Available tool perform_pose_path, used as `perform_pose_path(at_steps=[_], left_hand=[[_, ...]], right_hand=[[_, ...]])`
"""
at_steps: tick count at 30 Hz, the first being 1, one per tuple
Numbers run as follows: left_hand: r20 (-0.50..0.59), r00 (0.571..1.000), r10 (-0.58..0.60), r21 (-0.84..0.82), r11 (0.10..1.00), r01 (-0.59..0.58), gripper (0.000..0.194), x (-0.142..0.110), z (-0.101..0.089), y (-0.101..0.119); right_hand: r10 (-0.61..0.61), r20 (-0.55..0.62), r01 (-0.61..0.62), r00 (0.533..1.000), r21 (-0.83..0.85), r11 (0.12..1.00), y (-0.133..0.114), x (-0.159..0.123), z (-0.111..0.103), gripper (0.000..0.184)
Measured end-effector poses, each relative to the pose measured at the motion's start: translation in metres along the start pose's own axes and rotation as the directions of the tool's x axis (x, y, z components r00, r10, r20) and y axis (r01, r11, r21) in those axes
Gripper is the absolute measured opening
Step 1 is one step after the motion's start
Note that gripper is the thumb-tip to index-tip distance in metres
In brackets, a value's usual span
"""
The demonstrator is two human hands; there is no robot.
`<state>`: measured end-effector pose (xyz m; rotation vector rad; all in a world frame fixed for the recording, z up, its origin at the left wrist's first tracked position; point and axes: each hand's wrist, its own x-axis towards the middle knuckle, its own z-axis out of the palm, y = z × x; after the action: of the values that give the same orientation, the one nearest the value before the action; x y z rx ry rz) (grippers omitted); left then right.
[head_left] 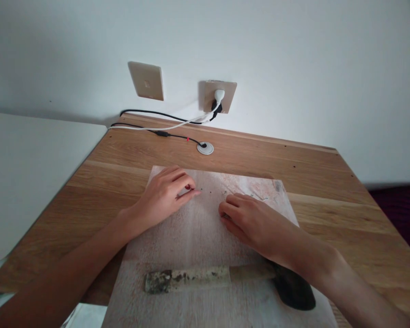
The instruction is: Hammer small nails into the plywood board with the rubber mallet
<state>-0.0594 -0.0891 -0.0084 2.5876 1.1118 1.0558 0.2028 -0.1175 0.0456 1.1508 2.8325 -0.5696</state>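
- At the left hand (169,191), fingers bent, thumb and forefinger brought close together; cannot tell whether pinching anything.
- At the right hand (248,219), fingers loosely curled inward; contents, if any, hidden by the fingers.
- Beneath both hands, one pale, streaked board (181,246), with two dark specks (210,192) just beside the left fingertips.
- Beyond the right knuckles, what look like three thin nails (265,198) (too small to be sure), in a loose row near the far edge.
- Nearer the body, one hammer (215,276) lying crosswise on the board, grip to the left, dark head to the right; right forearm in the way of part of the head.
- Under the board, one wooden table (328,214).
- Past the board, one round grommet (209,149) with a black lead (162,133) through it.
- On the wall (310,91), two plates: one blank-looking plate (146,80) and one socket plate (229,93) with two plugs, white plug (219,95) above black plug (217,107).
- At far left, one white surface (34,168); at far right, dark purple cloth (401,214).
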Motion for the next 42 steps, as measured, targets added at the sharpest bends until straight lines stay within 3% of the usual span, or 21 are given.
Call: perform_pose_path(at_steps=[4,9,17,21,26,34,42], left_hand=[[0.079,0.996,0.033,-0.082,0.996,-0.027,0.025,0.002,-0.004,0.009],[0.179,0.978,0.103,-0.012,0.995,-0.103,0.031,0.002,-0.007,0.012],[0.162,0.985,0.054,-0.006,0.999,-0.054,0.018,-0.010,-0.015,0.014],[0.110,0.993,-0.039,-0.022,0.999,0.042,0.011,-0.011,-0.015,0.010],[0.112,0.989,-0.098,-0.101,0.989,0.109,0.015,-0.010,-0.010,0.007],[0.213,0.977,0.009,-0.033,0.999,-0.002,0.019,-0.001,-0.005,0.010],[0.288,0.951,0.111,0.040,0.991,-0.127,0.020,0.014,0.000,0.005]], right_hand=[[-0.018,-0.004,0.018,1.000,0.032,0.999,0.002,-0.002,0.001,0.019],[-0.039,-0.028,0.041,0.999,0.097,0.994,0.002,-0.006,0.005,0.020],[-0.032,0.018,0.028,0.999,0.177,0.984,-0.005,-0.009,0.010,0.024],[-0.032,0.049,0.022,0.998,0.194,0.981,-0.006,-0.008,0.015,0.025],[-0.049,0.029,0.043,0.998,0.187,0.981,-0.005,-0.009,0.017,0.026],[-0.082,-0.065,0.091,0.995,0.149,0.985,0.000,-0.021,-0.003,0.028],[-0.094,-0.049,0.097,0.994,0.067,0.993,-0.009,-0.023,0.012,0.029]])
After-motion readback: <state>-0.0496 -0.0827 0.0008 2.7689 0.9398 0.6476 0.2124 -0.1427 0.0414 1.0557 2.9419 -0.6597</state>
